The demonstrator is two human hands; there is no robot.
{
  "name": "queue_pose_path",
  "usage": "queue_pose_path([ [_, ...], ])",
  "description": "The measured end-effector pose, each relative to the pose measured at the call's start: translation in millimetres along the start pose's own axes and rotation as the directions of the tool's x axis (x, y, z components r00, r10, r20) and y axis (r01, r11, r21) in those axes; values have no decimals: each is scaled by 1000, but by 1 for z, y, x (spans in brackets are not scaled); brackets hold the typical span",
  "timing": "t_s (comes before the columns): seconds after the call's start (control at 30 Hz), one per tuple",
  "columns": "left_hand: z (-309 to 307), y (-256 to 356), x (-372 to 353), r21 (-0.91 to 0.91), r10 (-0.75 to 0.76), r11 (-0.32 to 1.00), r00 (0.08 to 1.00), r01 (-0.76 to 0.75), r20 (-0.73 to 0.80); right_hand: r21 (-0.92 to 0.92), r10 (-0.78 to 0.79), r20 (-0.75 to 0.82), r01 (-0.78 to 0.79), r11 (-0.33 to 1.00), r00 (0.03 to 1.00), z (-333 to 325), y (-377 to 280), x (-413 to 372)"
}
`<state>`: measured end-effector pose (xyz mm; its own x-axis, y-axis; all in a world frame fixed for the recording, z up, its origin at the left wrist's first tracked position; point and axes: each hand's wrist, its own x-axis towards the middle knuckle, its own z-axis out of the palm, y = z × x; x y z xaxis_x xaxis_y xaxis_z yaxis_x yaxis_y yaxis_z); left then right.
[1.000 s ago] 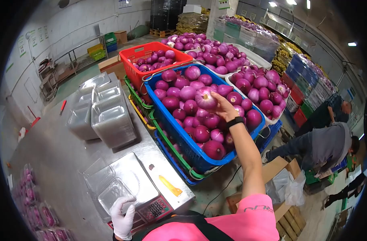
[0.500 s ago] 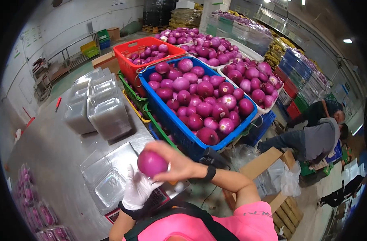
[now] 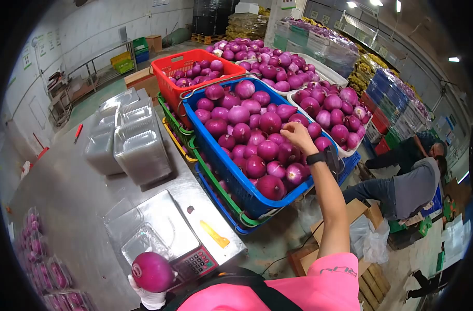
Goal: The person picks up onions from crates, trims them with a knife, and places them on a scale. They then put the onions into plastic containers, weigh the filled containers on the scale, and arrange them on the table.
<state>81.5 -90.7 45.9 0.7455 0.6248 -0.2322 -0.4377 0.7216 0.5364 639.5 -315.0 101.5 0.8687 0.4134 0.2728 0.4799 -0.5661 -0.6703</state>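
Note:
In its white glove, my left hand (image 3: 149, 298) holds a large red onion (image 3: 152, 272) low over the near side of a digital scale (image 3: 179, 228). An open clear plastic clamshell box (image 3: 123, 220) lies on the scale, partly hidden by the onion. My bare right hand (image 3: 300, 139) is reached out over the blue crate (image 3: 228, 184) of red onions (image 3: 270, 123). Its fingers are bent down and close together among the onions; whatever they grip is hidden. Beside the scale's keypad lies a yellow-handled tool, seemingly a knife (image 3: 214, 234).
Stacks of clear boxes (image 3: 140, 147) stand on the metal table (image 3: 55, 192), with packed onions (image 3: 58, 274) at its left edge. Behind the blue crate are a red crate (image 3: 169, 65) and white crates of onions. Two people (image 3: 410, 186) bend over at the right.
My left hand has drawn down toward me with the onion, which both hands were at before. My right hand has left it and moved out over the blue crate, uncovering the keypad and yellow tool.

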Motion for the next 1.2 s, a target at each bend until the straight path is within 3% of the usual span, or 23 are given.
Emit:
queue_pose_path([
  [0.1, 4, -8, 2, 11, 96, 995, 995, -96, 12, -37, 94, 18, -93, 995, 995, -6, 14, 39],
  [0.17, 7, -13, 5, 97, 122, 987, 989, -130, 81, -138, 58, -25, -61, 989, 998, 0, 15, 64],
  [0.2, 20, -19, 3, 39, 152, 988, 988, -152, 7, -156, 30, -15, -32, 987, 999, 6, 17, 78],
  [0.37, 33, -31, 14, 103, 131, 986, 991, -133, 27, -221, -69, 22, 72, 973, 997, 58, 21, 148],
  [0.4, 38, -32, 15, 97, 122, 988, 993, -122, 7, -248, 25, 87, -3, 969, 996, 65, 19, 161],
  [0.53, 51, -34, 22, 75, 87, 994, 992, -81, -91, -230, 225, -92, -240, 943, 970, 101, 4, 188],
  [0.77, 60, -34, 28, 43, 47, 998, 975, -38, -219, -323, 326, -5, -310, 894, 945, 149, 14, 214],
  [0.8, 60, -34, 28, 34, 44, 999, 972, -37, -229, -291, 378, -93, -388, 875, 921, 156, 13, 216],
  [1.07, 61, -32, 28, -37, -6, 999, 965, -4, -262, -234, 416, -23, -409, 882, 909, 128, -4, 205],
  [1.17, 58, -32, 25, -96, -38, 995, 961, 12, -276, -245, 157, -67, -169, 955, 985, 114, 2, 196],
  [1.2, 58, -31, 25, -136, -61, 990, 954, 21, -294, -235, -98, -109, 70, 969, 989, 105, 1, 188],
])
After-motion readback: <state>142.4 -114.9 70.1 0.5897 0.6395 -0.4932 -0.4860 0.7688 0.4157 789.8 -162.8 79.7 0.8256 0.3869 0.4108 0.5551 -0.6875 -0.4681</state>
